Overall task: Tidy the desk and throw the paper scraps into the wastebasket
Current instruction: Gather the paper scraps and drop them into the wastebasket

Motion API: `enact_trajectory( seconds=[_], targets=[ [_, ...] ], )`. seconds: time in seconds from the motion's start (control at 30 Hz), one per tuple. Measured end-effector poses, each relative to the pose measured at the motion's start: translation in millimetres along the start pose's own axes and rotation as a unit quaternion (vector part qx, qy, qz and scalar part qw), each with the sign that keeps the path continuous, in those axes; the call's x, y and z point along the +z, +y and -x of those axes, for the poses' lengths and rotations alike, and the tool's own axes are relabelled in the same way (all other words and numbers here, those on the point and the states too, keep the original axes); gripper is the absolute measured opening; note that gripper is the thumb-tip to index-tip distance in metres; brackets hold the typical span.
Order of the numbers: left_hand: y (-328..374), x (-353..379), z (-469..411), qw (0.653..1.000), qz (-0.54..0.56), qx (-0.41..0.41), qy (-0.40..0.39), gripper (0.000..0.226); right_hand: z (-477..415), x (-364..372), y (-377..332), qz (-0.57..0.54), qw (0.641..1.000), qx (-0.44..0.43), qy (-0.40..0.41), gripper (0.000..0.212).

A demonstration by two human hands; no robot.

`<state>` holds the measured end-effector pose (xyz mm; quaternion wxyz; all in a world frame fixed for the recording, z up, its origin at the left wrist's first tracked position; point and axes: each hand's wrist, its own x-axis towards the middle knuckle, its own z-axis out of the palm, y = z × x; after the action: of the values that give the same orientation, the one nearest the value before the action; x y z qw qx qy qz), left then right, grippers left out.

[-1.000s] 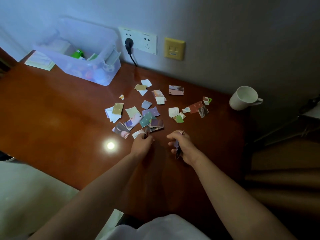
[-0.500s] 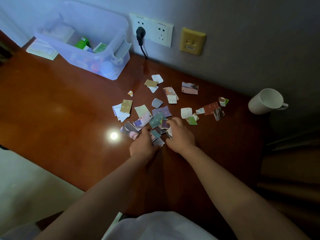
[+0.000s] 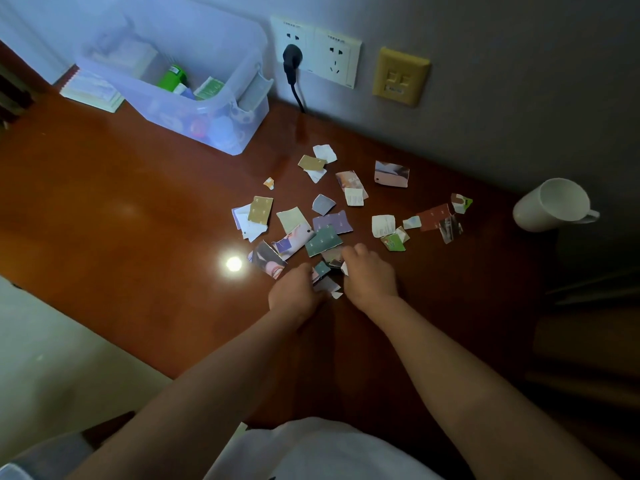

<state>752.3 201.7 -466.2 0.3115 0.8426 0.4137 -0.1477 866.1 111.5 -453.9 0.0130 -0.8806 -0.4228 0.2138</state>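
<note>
A: Where are the paper scraps (image 3: 329, 223) lying?
B: Spreading toward the desk's (image 3: 138, 220) back edge. The left hand (image 3: 294, 296) and right hand (image 3: 369, 275) are curling round the nearest ones, probably bunching them for one trip; no wastebasket's showing.

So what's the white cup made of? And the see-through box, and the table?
The white cup looks like glazed ceramic: its wall is thick, smooth and opaque. The see-through box seems to be frosted plastic, since the things inside it show through blurred. The table looks like varnished wood or wood veneer: it is reddish-brown and glossy enough to mirror a lamp as a bright spot.
</note>
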Motion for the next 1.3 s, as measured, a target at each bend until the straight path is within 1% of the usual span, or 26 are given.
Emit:
enact_trajectory(
  seconds=[0.1, 0.17, 0.23, 0.3, 0.43, 0.57, 0.63, 0.7, 0.83, 0.93, 1.0, 1.03, 1.13, 1.2, 1.3],
  targets=[
    [0.0, 0.9, 3.3, 1.0, -0.005, 0.015, 0.008, 0.028, 11.5, 0.1, 5.7, -0.015, 1.0, 0.009, 0.004, 0.038],
    [-0.7, 2.0, 6.3, 1.0, -0.001, 0.015, -0.001, 0.023, 19.8, -1.3, 9.3, -0.037, 0.999, 0.028, 0.006, 0.038],
    [-0.7, 3.1, 10.6, 0.999, 0.028, 0.006, -0.018, 0.019, 28.4, -4.0, 11.9, -0.063, 0.997, 0.045, 0.006, 0.037],
    [0.5, 5.1, 16.5, 0.995, 0.089, -0.016, -0.029, 0.018, 38.3, -6.1, 13.3, -0.096, 0.994, 0.053, 0.01, 0.034],
    [-0.2, 12.5, 37.9, 0.973, 0.223, -0.059, -0.028, 0.017, 62.4, -9.9, 12.2, -0.151, 0.987, 0.054, 0.018, 0.029],
    [-8.4, 18.1, 66.8, 0.944, 0.327, -0.055, -0.001, 0.036, 85.6, -12.0, 1.4, -0.179, 0.983, 0.041, 0.021, 0.03],
    [-11.2, 15.5, 85.6, 0.932, 0.357, -0.066, 0.021, 0.036, 95.7, -12.7, -7.2, -0.183, 0.982, 0.037, 0.018, 0.031],
    [-18.0, 14.3, 101.9, 0.919, 0.382, -0.075, 0.055, 0.034, 104.3, -12.2, -16.1, -0.184, 0.983, 0.023, 0.015, 0.028],
    [-35.6, 2.5, 129.6, 0.904, 0.4, -0.085, 0.128, 0.027, 115.0, -14.6, -38.6, -0.174, 0.984, -0.025, 0.008, 0.02],
    [-47.6, -12.8, 143.3, 0.899, 0.403, -0.082, 0.15, 0.033, 118.8, -20.5, -59.4, -0.164, 0.985, -0.052, 0.01, 0.017],
    [-54.5, -22.7, 147.4, 0.891, 0.414, -0.085, 0.164, 0.031, 118.3, -23.6, -72.1, -0.164, 0.984, -0.065, 0.012, 0.016],
    [-60.1, -28.3, 149.5, 0.888, 0.416, -0.086, 0.175, 0.03, 118.6, -25.2, -81.4, -0.166, 0.983, -0.073, 0.01, 0.02],
    [-81.8, -50.1, 157.3, 0.881, 0.424, -0.093, 0.19, 0.024, 116.3, -26.6, -115.4, -0.166, 0.981, -0.097, -0.005, 0.038],
    [-105.2, -66.4, 163.2, 0.876, 0.429, -0.091, 0.2, 0.022, 111.3, -23.8, -145.2, -0.159, 0.981, -0.113, -0.013, 0.032],
    [-153.0, -93.2, 172.8, 0.877, 0.425, -0.088, 0.208, 0.026, 104.6, -17.7, -201.0, -0.154, 0.979, -0.133, -0.013, 0.021]
  ],
)
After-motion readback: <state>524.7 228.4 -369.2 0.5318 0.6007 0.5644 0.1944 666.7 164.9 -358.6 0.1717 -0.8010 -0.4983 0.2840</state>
